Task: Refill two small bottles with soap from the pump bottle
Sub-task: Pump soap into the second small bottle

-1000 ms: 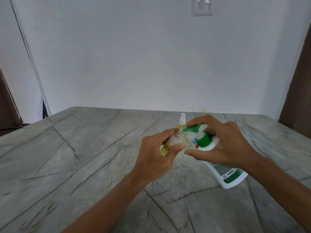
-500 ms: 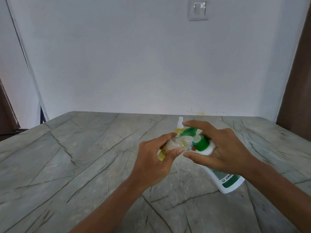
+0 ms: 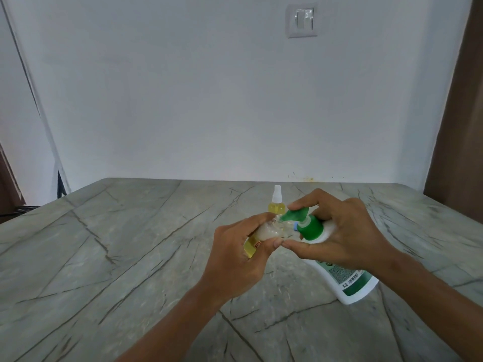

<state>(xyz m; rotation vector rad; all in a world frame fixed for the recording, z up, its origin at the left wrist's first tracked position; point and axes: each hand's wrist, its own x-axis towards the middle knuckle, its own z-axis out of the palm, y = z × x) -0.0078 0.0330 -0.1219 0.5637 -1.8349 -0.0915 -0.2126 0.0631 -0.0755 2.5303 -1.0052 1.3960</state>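
The small bottle [image 3: 264, 232], held tilted above the table [image 3: 104, 257] by the left hand's [image 3: 235, 259] curled fingers, has its open neck at the pump bottle's [image 3: 347, 280] green spout [image 3: 295, 215]. Slow presses with the spout seated in the neck would likely avoid spills. The bottle is clear, yellow-labelled, and holds pale soap. The right hand [image 3: 345, 236] grips the pump bottle, forefinger on the pump head. A yellow spray bottle [image 3: 277, 207] stands just behind.

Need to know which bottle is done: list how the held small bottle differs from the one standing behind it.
The held bottle is tilted in the left hand; the rear bottle stands upright on the table, untouched. The held bottle's mouth is uncapped at the nozzle of the pump bottle; the rear bottle wears a white spray top. The held bottle looks pale and cloudy; the rear bottle is yellow. Both are small and see-through.
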